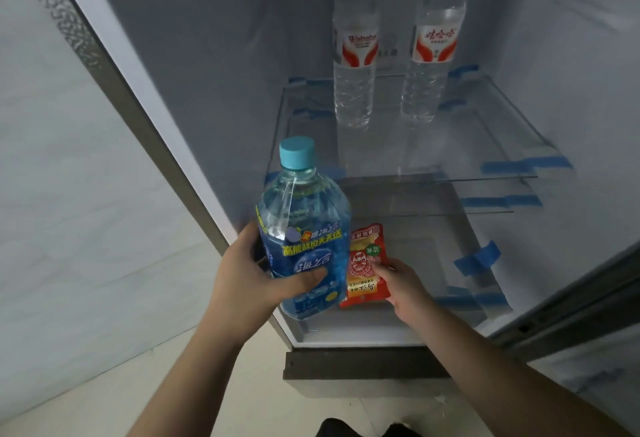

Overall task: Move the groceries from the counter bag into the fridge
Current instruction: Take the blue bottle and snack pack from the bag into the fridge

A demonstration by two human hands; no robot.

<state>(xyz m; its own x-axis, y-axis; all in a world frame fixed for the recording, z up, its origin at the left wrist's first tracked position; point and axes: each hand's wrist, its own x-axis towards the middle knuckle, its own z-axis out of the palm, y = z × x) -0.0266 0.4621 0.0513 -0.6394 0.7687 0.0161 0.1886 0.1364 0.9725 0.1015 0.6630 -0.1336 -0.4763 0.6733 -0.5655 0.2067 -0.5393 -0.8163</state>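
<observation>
Bottle (302, 229): blue-labelled, upright, at the fridge (214, 56) mouth, front left corner.
Left hand (252, 277): wrapped round the bottle, thumb across its label.
Right hand (403, 284): pinching a red packet (366, 265) just right of the bottle, inside the fridge.
Far: two water bottles (355, 66) standing on the fridge's glass shelf (485, 132).

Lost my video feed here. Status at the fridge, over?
Left hand grips blue drink bottle. Right hand pinches red snack packet. Both at open fridge; two water bottles on glass shelf. Nothing blocking.
</observation>
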